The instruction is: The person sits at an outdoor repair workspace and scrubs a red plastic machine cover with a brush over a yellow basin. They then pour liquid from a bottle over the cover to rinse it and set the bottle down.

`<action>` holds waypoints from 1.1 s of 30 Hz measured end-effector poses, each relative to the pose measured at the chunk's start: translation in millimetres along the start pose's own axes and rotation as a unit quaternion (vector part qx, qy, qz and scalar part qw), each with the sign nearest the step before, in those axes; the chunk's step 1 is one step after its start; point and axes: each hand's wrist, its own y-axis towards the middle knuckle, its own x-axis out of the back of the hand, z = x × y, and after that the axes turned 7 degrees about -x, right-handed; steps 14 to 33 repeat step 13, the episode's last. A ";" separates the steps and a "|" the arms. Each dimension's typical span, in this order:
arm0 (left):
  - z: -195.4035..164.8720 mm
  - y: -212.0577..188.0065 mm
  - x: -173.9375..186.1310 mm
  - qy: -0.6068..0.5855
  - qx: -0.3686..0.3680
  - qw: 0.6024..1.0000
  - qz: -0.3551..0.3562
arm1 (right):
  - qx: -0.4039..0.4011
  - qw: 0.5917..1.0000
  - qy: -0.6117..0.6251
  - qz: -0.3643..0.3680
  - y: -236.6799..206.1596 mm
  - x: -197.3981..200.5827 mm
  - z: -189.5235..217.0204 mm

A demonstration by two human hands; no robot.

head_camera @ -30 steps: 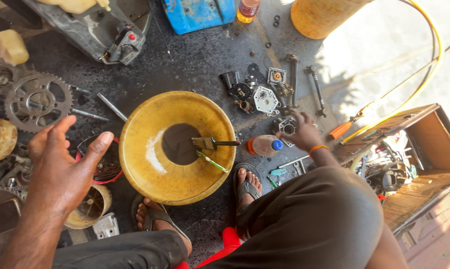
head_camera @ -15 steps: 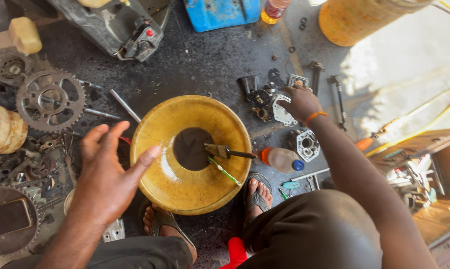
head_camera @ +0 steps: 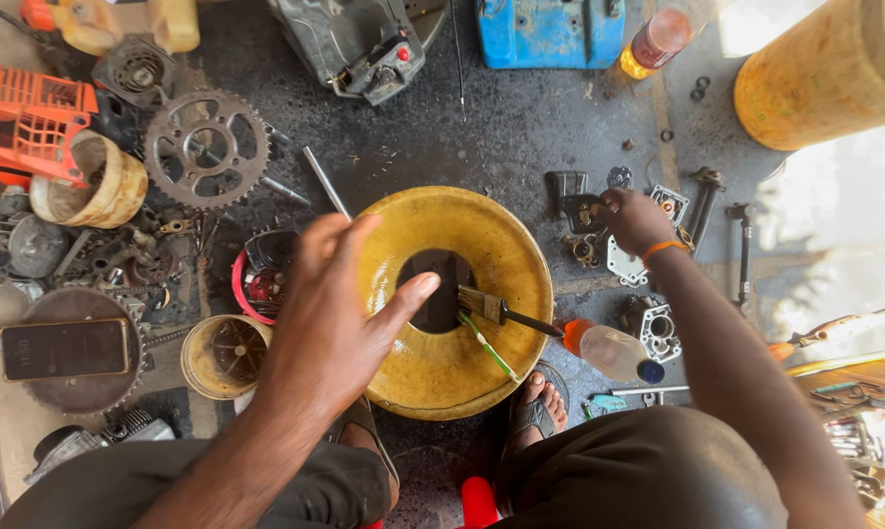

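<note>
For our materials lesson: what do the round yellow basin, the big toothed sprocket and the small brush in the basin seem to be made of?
Round yellow basin: probably plastic, glossy but stained.
Big toothed sprocket: metal, dull grey-brown, rusty-looking.
Small brush: pale bristles, dark handle; handle material unclear.

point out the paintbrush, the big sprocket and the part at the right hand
paintbrush point(head_camera: 484, 304), head view, on its bristle end in the yellow basin.
big sprocket point(head_camera: 205, 147), head view, on its hub.
dark metal part point(head_camera: 582, 212), head view, on its body beside the right hand's fingers.
</note>
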 end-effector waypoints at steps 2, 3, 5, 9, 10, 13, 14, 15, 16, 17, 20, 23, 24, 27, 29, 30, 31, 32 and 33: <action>0.3 -1.8 -1.6 -0.031 -0.017 0.999 0.022 | 0.025 0.999 0.021 0.032 -13.1 27.2 11.2; 0.7 -4.6 -4.6 -0.048 -0.024 0.998 0.034 | 0.037 0.998 0.030 0.049 -25.3 43.8 18.6; 1.0 -2.6 -17.1 -0.166 0.008 0.985 0.052 | 0.104 0.985 0.103 0.097 -58.4 77.4 42.5; -0.8 7.3 -58.6 -0.464 0.127 0.869 0.114 | 0.182 0.973 0.088 0.111 -144.5 147.2 104.0; 0.7 8.9 -71.4 -0.524 0.133 0.832 0.124 | 0.182 0.976 0.064 0.106 -165.2 160.1 122.5; 7.2 14.1 -103.7 -0.683 0.104 0.708 0.148 | 0.164 0.980 0.016 0.109 -232.3 163.0 189.3; 7.2 14.1 -103.7 -0.683 0.104 0.708 0.148 | 0.164 0.980 0.016 0.109 -232.3 163.0 189.3; 7.2 14.1 -103.7 -0.683 0.104 0.708 0.148 | 0.164 0.980 0.016 0.109 -232.3 163.0 189.3; 7.2 14.1 -103.7 -0.683 0.104 0.708 0.148 | 0.164 0.980 0.016 0.109 -232.3 163.0 189.3; 7.2 14.1 -103.7 -0.683 0.104 0.708 0.148 | 0.164 0.980 0.016 0.109 -232.3 163.0 189.3; 7.2 14.1 -103.7 -0.683 0.104 0.708 0.148 | 0.164 0.980 0.016 0.109 -232.3 163.0 189.3; 7.2 14.1 -103.7 -0.683 0.104 0.708 0.148 | 0.164 0.980 0.016 0.109 -232.3 163.0 189.3; 7.2 14.1 -103.7 -0.683 0.104 0.708 0.148 | 0.164 0.980 0.016 0.109 -232.3 163.0 189.3; 7.2 14.1 -103.7 -0.683 0.104 0.708 0.148 | 0.164 0.980 0.016 0.109 -232.3 163.0 189.3; 7.2 14.1 -103.7 -0.683 0.104 0.708 0.148 | 0.164 0.980 0.016 0.109 -232.3 163.0 189.3; 7.2 14.1 -103.7 -0.683 0.104 0.708 0.148 | 0.164 0.980 0.016 0.109 -232.3 163.0 189.3; 7.2 14.1 -103.7 -0.683 0.104 0.708 0.148 | 0.164 0.980 0.016 0.109 -232.3 163.0 189.3; 7.2 14.1 -103.7 -0.683 0.104 0.708 0.148 | 0.164 0.980 0.016 0.109 -232.3 163.0 189.3; 7.2 14.1 -103.7 -0.683 0.104 0.708 0.148 | 0.164 0.980 0.016 0.109 -232.3 163.0 189.3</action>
